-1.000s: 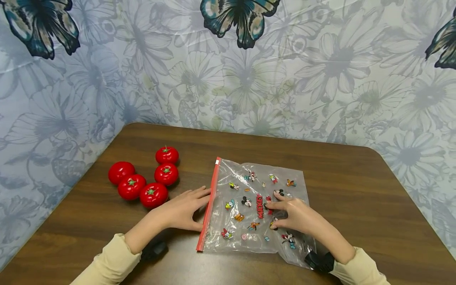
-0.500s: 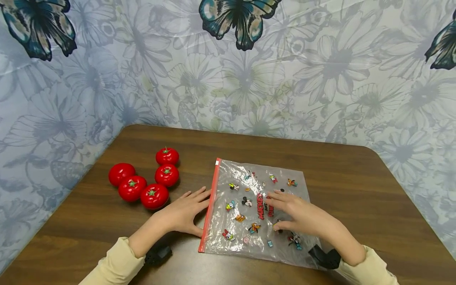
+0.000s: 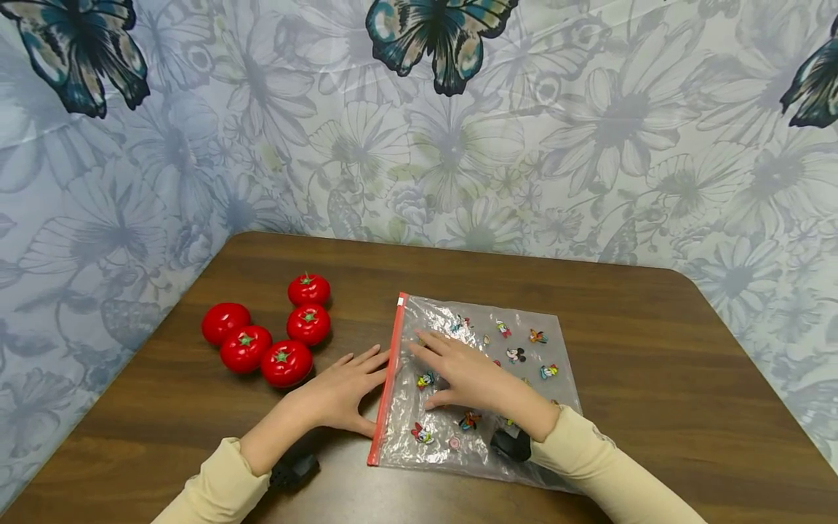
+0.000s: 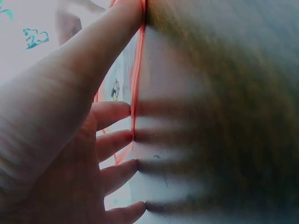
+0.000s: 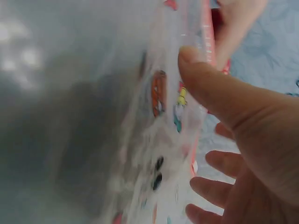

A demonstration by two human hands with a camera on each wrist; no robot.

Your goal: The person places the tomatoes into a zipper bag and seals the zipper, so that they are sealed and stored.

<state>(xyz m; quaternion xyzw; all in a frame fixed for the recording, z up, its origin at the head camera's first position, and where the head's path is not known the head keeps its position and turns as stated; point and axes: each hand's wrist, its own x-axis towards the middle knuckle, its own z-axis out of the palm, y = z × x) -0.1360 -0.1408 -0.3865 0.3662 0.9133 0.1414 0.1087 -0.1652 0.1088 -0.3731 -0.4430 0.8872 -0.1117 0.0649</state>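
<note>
A clear zip bag (image 3: 500, 346) printed with small cartoon figures lies flat on the wooden table, its red zip strip (image 3: 386, 389) along the left side. My left hand (image 3: 340, 397) rests beside that strip with fingers spread, the fingertips touching it. In the left wrist view, the left fingertips (image 4: 125, 137) meet the red edge and the tabletop. Over the left half of the bag is my right hand (image 3: 468, 375), fingers extended and apart. The right wrist view shows the right thumb (image 5: 210, 84) close to the plastic; whether it touches is unclear.
Several shiny red tomatoes (image 3: 286, 363) stand together left of the bag, near my left hand. The brown table (image 3: 661, 378) extends to the right with rounded far corners. A floral cloth with butterflies (image 3: 452, 36) hangs behind. Each wrist carries a black camera (image 3: 513, 444).
My right hand has slid leftward across the bag, from the middle lettering toward the red strip, and its fingers have straightened. The bag's lower right part lies flatter. The left hand stays by the strip.
</note>
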